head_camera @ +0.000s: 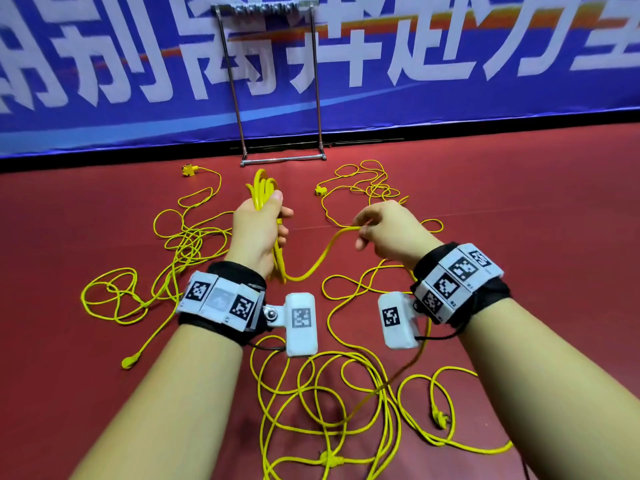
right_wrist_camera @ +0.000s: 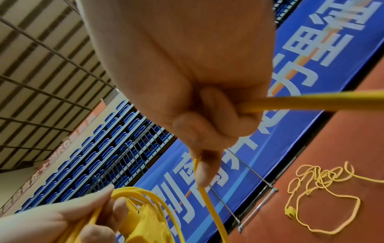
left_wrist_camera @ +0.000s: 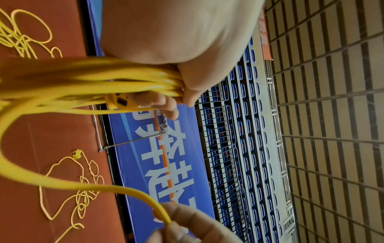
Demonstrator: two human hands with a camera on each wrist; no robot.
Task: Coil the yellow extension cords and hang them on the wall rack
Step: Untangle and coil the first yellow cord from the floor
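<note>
Both hands are busy with one cord: the left hand [head_camera: 258, 230] is fisted round a coil [head_camera: 265, 188] of several loops, thumb clamped over the top, with a yellow socket block [left_wrist_camera: 120, 102] tucked against its fingers in the left wrist view, while the right hand [head_camera: 388, 230] pinches the free run of cord [head_camera: 322, 258] between thumb and curled fingers, the strand passing through the fist and out the far side. That run sags in a curve between the two hands and drops to the red floor [head_camera: 519, 202], where it joins a heap of loose loops [head_camera: 329, 403] below the wrists. Two more cords lie uncoiled, one to the left [head_camera: 180, 244] and one to the right [head_camera: 367, 185], near the rack [head_camera: 280, 81] standing against the blue banner [head_camera: 450, 46], nothing hung on it yet. The risk, as I judge it, lies in that heap: the loops cross each other, so a pull may draw a knot tight or drag a neighbouring cord along. Loops in the left fist are many and could slip past the thumb if the grip eases while taking the next one.
</note>
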